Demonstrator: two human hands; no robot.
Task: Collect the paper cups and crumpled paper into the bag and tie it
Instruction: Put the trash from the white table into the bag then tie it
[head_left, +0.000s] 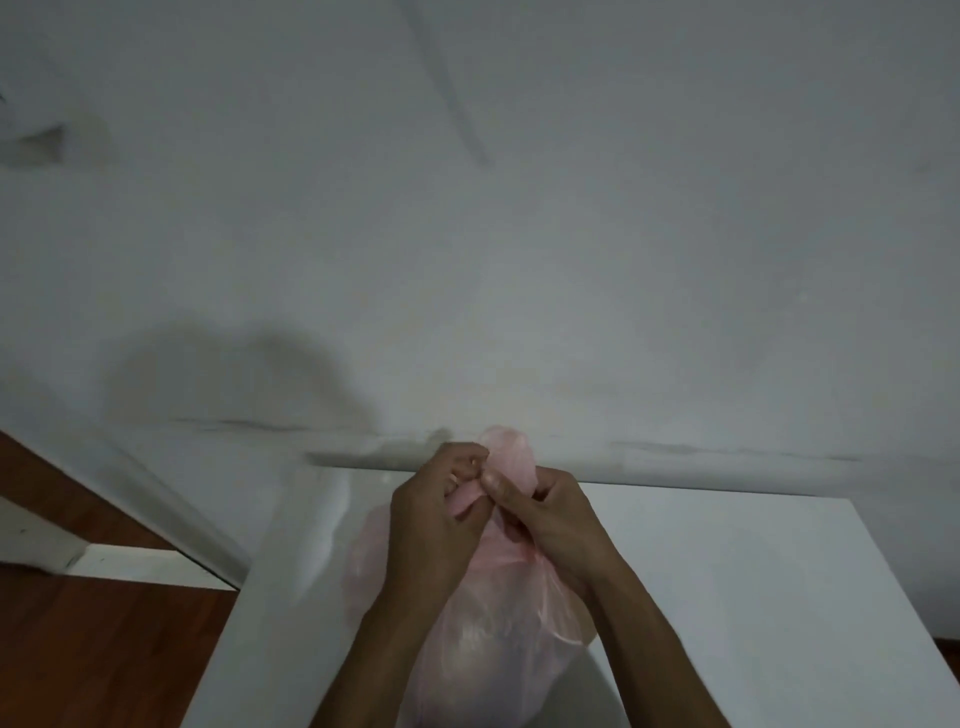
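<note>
A thin pink plastic bag stands on the white table, bulging with pale shapes inside that I cannot make out clearly. Its neck is gathered and twisted between both hands. My left hand pinches one strip of the bag's top, and my right hand grips the other, with a pink flap sticking up behind the fingers. No loose cups or crumpled paper show on the table.
The table's back edge meets a white wall with a scuffed ledge. Wooden floor and a white skirting board lie to the left, below the table's left edge.
</note>
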